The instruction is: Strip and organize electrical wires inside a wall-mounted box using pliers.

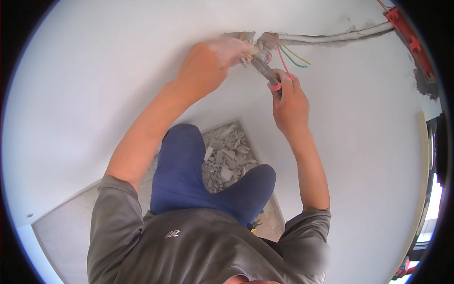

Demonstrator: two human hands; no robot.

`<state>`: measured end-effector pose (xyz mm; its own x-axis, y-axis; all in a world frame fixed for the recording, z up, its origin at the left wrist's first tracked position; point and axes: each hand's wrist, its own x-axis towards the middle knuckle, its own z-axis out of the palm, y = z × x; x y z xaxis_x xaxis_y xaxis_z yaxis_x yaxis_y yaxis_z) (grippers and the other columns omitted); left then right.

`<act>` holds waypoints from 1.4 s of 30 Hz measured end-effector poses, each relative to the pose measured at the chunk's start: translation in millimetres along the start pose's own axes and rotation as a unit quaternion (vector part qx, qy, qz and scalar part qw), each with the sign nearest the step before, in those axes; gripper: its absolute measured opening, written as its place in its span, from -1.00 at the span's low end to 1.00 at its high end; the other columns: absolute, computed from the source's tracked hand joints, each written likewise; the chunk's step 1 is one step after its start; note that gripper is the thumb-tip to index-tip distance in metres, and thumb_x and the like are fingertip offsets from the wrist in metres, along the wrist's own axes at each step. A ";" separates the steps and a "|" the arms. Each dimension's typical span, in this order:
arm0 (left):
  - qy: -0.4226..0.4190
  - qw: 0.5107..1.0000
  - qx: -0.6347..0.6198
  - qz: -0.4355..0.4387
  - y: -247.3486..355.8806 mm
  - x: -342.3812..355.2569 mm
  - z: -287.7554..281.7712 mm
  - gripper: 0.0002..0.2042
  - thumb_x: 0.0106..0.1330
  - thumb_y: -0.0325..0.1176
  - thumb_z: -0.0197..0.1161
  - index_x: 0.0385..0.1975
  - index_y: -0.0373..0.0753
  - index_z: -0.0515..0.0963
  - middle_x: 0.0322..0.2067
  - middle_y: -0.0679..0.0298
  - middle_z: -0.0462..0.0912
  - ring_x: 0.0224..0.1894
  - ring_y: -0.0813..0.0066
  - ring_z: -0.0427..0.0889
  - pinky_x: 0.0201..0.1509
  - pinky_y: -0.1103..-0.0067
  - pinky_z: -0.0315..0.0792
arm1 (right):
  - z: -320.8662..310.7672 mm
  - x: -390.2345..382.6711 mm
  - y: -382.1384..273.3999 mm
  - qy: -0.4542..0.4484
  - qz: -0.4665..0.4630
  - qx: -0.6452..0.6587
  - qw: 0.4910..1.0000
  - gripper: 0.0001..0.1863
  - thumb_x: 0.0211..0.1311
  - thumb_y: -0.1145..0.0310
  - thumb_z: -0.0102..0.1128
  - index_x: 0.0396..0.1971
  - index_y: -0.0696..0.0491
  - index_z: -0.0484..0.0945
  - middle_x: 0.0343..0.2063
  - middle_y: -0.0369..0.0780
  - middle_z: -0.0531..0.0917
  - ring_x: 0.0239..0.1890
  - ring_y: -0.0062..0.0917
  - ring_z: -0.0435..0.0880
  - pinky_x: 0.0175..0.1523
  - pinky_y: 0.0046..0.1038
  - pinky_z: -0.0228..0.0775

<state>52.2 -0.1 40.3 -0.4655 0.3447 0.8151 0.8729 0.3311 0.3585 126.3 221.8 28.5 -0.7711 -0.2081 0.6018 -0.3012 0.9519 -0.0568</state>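
Observation:
My right hand (291, 104) is closed around a dark metal tool with red on its handle, which looks like pliers (264, 67). The tool slants up and left toward a rough opening (268, 39) in the white wall. Close to its upper end is my left hand (210, 59), with slightly blurred fingers pinched together by the wire ends. Exactly what they grip is hidden. From the opening hang a pink wire (284, 62), a green wire (294, 62) and a yellow-green wire (298, 55). A bit of orange wire shows by the left fingertips.
A pale conduit (331, 38) runs in a cut channel from the opening to a red wall box (411, 40) at the upper right. Grey rubble (224, 158) lies on the floor between my knees. Part of a yellow and black object (255, 225) shows beside my thigh.

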 end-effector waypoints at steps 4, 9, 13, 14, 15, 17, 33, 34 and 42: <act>0.000 1.000 -0.007 0.005 -0.3 0.0 0.3 -0.76 0.30 -0.62 -0.01 -0.14 -0.28 0.58 -0.28 0.16 0.71 -0.38 0.39 0.72 -0.22 0.53 0.60 | -2.5 4.2 1.8 0.011 -0.015 -0.020 1.000 -0.51 0.06 0.51 0.32 0.04 0.09 0.42 -0.13 -0.09 0.56 -0.21 -0.22 0.65 -0.22 -0.29 0.54; 0.003 1.000 0.007 0.004 -1.2 -0.1 1.0 -0.76 0.32 -0.59 -0.02 -0.14 -0.28 0.58 -0.30 0.17 0.71 -0.38 0.39 0.72 -0.23 0.52 0.60 | 1.3 2.3 7.3 0.041 -0.042 -0.042 0.997 -0.52 0.04 0.50 0.34 0.02 0.08 0.44 -0.16 -0.10 0.58 -0.22 -0.23 0.65 -0.23 -0.29 0.53; 0.007 1.000 0.014 0.014 -2.2 -0.7 1.3 -0.77 0.32 -0.59 -0.02 -0.15 -0.27 0.58 -0.32 0.16 0.71 -0.38 0.39 0.72 -0.24 0.52 0.60 | -11.3 10.9 7.8 -0.035 -0.022 -0.031 0.999 -0.64 0.13 0.39 0.32 -0.07 0.12 0.48 -0.29 -0.08 0.62 -0.36 -0.22 0.63 -0.31 -0.36 0.50; 0.006 1.000 0.015 0.019 -2.3 -0.9 1.4 -0.77 0.32 -0.60 -0.02 -0.16 -0.27 0.58 -0.32 0.16 0.71 -0.38 0.39 0.72 -0.25 0.52 0.60 | -16.8 15.7 9.5 -0.006 -0.037 -0.026 0.999 -0.64 0.13 0.39 0.32 -0.07 0.12 0.48 -0.29 -0.08 0.62 -0.36 -0.22 0.63 -0.31 -0.36 0.50; 0.005 1.000 0.017 0.019 -2.5 -0.7 1.6 -0.77 0.32 -0.60 -0.02 -0.16 -0.27 0.58 -0.32 0.16 0.71 -0.38 0.39 0.72 -0.25 0.52 0.60 | -24.1 23.5 14.6 -0.152 0.021 0.106 0.982 -0.68 0.21 0.31 0.27 -0.11 0.14 0.49 -0.34 -0.08 0.63 -0.49 -0.32 0.57 -0.42 -0.43 0.43; 0.021 0.999 0.011 0.023 -2.2 -0.4 2.3 -0.76 0.31 -0.61 -0.02 -0.16 -0.26 0.58 -0.35 0.16 0.71 -0.40 0.40 0.72 -0.26 0.53 0.60 | -32.5 36.4 23.1 -0.292 0.080 0.235 0.924 -0.69 0.28 0.22 0.23 -0.16 0.16 0.50 -0.40 -0.09 0.64 -0.61 -0.42 0.50 -0.52 -0.50 0.37; 0.008 1.000 0.021 0.000 -0.2 -2.1 1.1 -0.71 0.25 -0.64 0.00 -0.14 -0.22 0.60 -0.44 0.18 0.68 -0.42 0.42 0.69 -0.27 0.53 0.58 | -31.0 -4.9 -3.5 -0.079 0.021 -0.025 0.996 -0.66 0.24 0.36 0.21 -0.03 0.20 0.48 -0.23 -0.06 0.60 -0.26 -0.19 0.64 -0.22 -0.29 0.51; 0.011 1.000 0.027 0.006 0.0 -2.1 0.4 -0.71 0.25 -0.64 0.00 -0.14 -0.22 0.60 -0.43 0.19 0.69 -0.42 0.42 0.69 -0.27 0.53 0.59 | -27.0 -6.2 -4.6 -0.030 0.004 -0.090 0.996 -0.64 0.23 0.37 0.23 -0.03 0.21 0.47 -0.21 -0.07 0.58 -0.26 -0.21 0.63 -0.23 -0.28 0.51; 0.022 0.999 0.018 0.029 -2.0 -0.7 0.3 -0.71 0.24 -0.63 0.00 -0.14 -0.24 0.61 -0.42 0.19 0.69 -0.44 0.40 0.68 -0.30 0.51 0.56 | -11.1 -4.0 -3.2 0.083 -0.057 -0.187 0.977 -0.62 0.14 0.42 0.24 -0.04 0.22 0.48 -0.21 -0.12 0.56 -0.33 -0.31 0.60 -0.31 -0.34 0.50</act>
<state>50.7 -0.8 38.9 -0.4060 0.3252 0.8540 0.8923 0.3428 0.2937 136.6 222.0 35.1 -0.6333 -0.3070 0.7104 -0.1297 0.9471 0.2937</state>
